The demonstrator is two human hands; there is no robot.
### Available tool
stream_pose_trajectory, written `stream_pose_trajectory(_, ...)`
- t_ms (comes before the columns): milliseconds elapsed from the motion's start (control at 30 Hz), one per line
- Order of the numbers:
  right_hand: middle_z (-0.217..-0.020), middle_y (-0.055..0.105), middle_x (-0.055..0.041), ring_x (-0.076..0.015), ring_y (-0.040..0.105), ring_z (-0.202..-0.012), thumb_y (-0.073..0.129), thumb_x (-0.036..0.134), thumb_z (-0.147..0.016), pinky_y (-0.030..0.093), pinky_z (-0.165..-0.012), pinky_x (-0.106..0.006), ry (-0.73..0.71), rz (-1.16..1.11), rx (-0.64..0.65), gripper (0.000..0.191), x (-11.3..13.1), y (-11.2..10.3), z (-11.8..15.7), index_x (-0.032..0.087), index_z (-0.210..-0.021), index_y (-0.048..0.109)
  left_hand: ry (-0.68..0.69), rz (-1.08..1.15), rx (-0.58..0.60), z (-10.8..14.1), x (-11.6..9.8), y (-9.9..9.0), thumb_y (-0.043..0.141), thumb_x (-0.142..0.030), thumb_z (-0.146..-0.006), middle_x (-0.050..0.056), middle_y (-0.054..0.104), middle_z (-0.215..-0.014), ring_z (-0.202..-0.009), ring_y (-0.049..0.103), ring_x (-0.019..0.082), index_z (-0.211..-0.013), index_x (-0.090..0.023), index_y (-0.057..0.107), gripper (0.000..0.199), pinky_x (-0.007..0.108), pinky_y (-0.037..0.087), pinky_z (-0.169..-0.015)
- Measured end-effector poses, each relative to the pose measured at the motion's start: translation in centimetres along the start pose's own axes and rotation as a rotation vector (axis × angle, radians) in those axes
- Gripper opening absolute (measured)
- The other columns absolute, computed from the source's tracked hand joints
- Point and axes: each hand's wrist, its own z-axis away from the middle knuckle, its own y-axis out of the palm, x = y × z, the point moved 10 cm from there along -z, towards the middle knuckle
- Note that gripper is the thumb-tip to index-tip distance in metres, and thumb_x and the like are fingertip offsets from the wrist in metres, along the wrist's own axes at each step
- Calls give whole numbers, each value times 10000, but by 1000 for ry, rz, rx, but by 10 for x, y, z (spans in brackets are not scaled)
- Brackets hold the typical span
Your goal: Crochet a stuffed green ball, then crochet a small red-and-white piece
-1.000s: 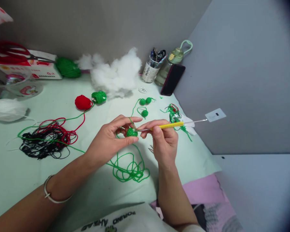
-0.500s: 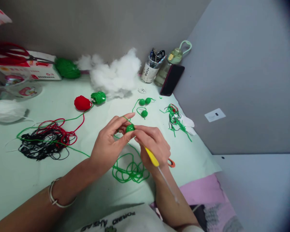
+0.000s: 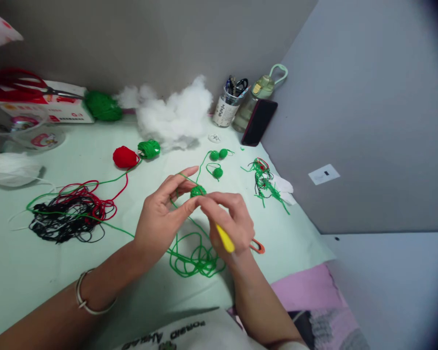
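Between the thumb and fingers of my left hand (image 3: 159,214) is a small green crochet piece (image 3: 197,190). A green strand runs over that hand's raised index finger. My right hand (image 3: 235,221) is closed on a yellow-handled crochet hook (image 3: 225,238), whose working tip is hidden by the fingers at the piece. The hook's rear end is blurred above my right forearm. Loose loops of green yarn (image 3: 197,260) lie on the table below both hands. Beyond them sit several small green crochet balls (image 3: 218,172) with yarn tails.
Left are tangled black yarn (image 3: 62,218), a red yarn ball (image 3: 125,157) and a white yarn ball (image 3: 10,169). White stuffing (image 3: 177,114), a pen cup (image 3: 226,109), a bottle (image 3: 246,114) and a phone (image 3: 260,122) stand behind. Yarn scraps (image 3: 264,180) lie right, and red-handled scissors (image 3: 22,83) far left.
My right hand and the hook have shifted slightly left, and the hook's angle has changed a little. The raised left index finger has moved slightly up and left. Both hands keep their hold.
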Motion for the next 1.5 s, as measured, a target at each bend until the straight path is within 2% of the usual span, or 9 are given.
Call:
stream_pose_trajectory(133, -1066, 759, -61, -242, 721, -940, 658, 105, -919, 620, -760, -386, -93, 154, -37, 459, 11, 1, 7, 366, -1295, 684, -233, 333, 102, 4, 19, 15, 821, -289, -814, 6, 652, -1019, -958, 618, 146, -1314, -271, 690, 517, 260, 514, -914)
stream_pose_trajectory(267, -1017, 768, -34, -222, 731, -898, 624, 127, -950, 631, -739, -395, 51, -84, -125, 357, -4, -9, -1, 375, -1178, 742, -425, 556, 248, 8, 26, 32, 792, -249, -840, 18, 665, -988, -942, 592, 129, -1278, -228, 722, 444, 210, 481, -859)
stream_pose_trajectory(667, -826, 744, -31, -162, 667, -645, 667, 294, -939, 570, -595, -340, 548, -640, -173, 120, -58, -3, 2, 250, -912, 775, -299, 339, 228, -11, 16, 9, 806, -207, -793, 8, 639, -987, -948, 533, 142, -1231, -251, 760, 443, 233, 431, -848)
stream_pose_trajectory(800, -778, 720, -21, -141, 643, -599, 671, 363, -932, 558, -562, -303, 692, -808, -90, 163, -71, 13, 5, 224, -901, 750, -304, 348, 244, -8, 16, 15, 780, -271, -840, 24, 691, -992, -917, 580, 156, -1241, -234, 752, 404, 273, 444, -859)
stream_pose_trajectory(933, -857, 712, -27, -165, 666, -755, 633, 278, -971, 568, -660, -326, 516, -589, -30, 150, -55, 11, 0, 271, -994, 781, -310, 370, 279, -3, 18, 26, 768, -290, -875, 24, 732, -1029, -1072, 613, 187, -1295, -244, 715, 426, 305, 428, -996)
stream_pose_trajectory(1067, -1041, 722, -48, -205, 655, -953, 634, 110, -945, 569, -803, -384, 179, -75, -47, 362, -19, 0, -2, 362, -1173, 759, -307, 365, 268, -1, 22, 29, 718, -312, -926, 16, 746, -1080, -1142, 597, 181, -1358, -264, 673, 438, 299, 388, -1065)
stream_pose_trajectory(1133, -1058, 728, -48, -207, 646, -962, 644, 79, -929, 567, -820, -393, 101, -17, -44, 412, -10, -2, -2, 365, -1208, 745, -328, 405, 277, 1, 24, 31, 699, -311, -940, 20, 751, -1093, -1136, 606, 180, -1356, -264, 675, 420, 291, 402, -1051)
stream_pose_trajectory(1300, -1004, 737, -42, -208, 679, -949, 639, 166, -960, 585, -799, -396, 296, -351, -69, 245, -32, -6, -8, 320, -1088, 780, -390, 572, 321, 3, 25, 35, 652, -265, -959, 57, 737, -1032, -928, 637, 157, -1265, -191, 732, 325, 267, 499, -871)
stream_pose_trajectory(1500, -831, 715, -29, -160, 642, -672, 663, 280, -947, 548, -602, -330, 545, -722, -132, 139, -59, 1, -1, 258, -932, 799, -409, 627, 356, 1, 21, 34, 560, -232, -982, 58, 663, -789, -733, 564, 130, -1253, -101, 729, 346, 226, 477, -668)
